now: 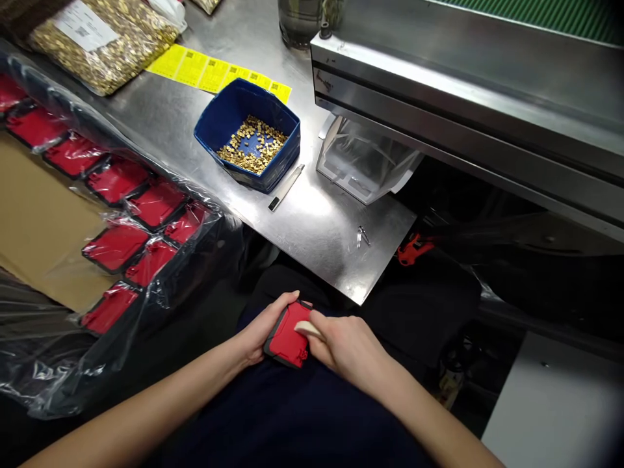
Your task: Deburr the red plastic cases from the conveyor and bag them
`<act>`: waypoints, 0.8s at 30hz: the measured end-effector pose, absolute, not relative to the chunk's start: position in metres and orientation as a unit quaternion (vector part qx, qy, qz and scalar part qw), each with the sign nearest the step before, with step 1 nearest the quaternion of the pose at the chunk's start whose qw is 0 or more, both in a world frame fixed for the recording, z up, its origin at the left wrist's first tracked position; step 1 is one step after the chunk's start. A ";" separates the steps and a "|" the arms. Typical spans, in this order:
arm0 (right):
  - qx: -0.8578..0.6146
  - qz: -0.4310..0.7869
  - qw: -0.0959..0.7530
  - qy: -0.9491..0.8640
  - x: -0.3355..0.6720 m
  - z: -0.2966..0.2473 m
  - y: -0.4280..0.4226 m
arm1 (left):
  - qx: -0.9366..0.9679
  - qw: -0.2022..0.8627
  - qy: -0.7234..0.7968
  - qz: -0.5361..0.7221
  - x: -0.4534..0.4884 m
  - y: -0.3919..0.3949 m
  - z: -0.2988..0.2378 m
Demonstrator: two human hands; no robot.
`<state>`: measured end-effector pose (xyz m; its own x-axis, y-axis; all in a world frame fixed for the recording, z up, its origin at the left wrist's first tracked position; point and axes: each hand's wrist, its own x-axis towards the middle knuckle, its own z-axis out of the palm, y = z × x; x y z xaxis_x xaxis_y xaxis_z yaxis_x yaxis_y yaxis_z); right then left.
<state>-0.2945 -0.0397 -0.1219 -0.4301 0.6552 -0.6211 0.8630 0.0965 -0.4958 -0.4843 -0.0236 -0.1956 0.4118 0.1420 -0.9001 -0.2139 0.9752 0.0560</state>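
Observation:
Above my lap, my left hand is wrapped round the left edge of a red and black plastic case, thumb along its top. My right hand pinches a small cream-coloured piece whose end lies over the red face; its exact kind I cannot make out. Beyond my hands, a blue bin with small brass inserts rests on the metal table. A white utility knife lies beside the bin.
Rows of similar red pieces lie in a plastic-lined box at left. A bag of brass parts and yellow labels are at the back. A clear bin sits under the metal conveyor frame. The table corner points towards me.

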 end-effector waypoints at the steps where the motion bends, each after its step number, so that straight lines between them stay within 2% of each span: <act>1: 0.521 -0.431 0.121 0.727 -0.294 -0.121 -0.039 | -0.033 0.840 0.532 0.105 -0.485 -0.024 -0.196; 14: 0.462 -0.459 0.102 0.752 -0.288 -0.125 -0.034 | -0.018 0.849 0.520 0.089 -0.483 -0.023 -0.199; 24: 0.504 -0.428 0.102 0.743 -0.293 -0.128 -0.040 | -0.007 0.842 0.527 0.114 -0.484 -0.026 -0.197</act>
<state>-0.2928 -0.0405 -0.1277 -0.4708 0.6625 -0.5826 0.8365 0.1252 -0.5335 -0.4841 -0.0261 -0.1968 0.4177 0.1838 -0.8898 -0.1987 0.9741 0.1079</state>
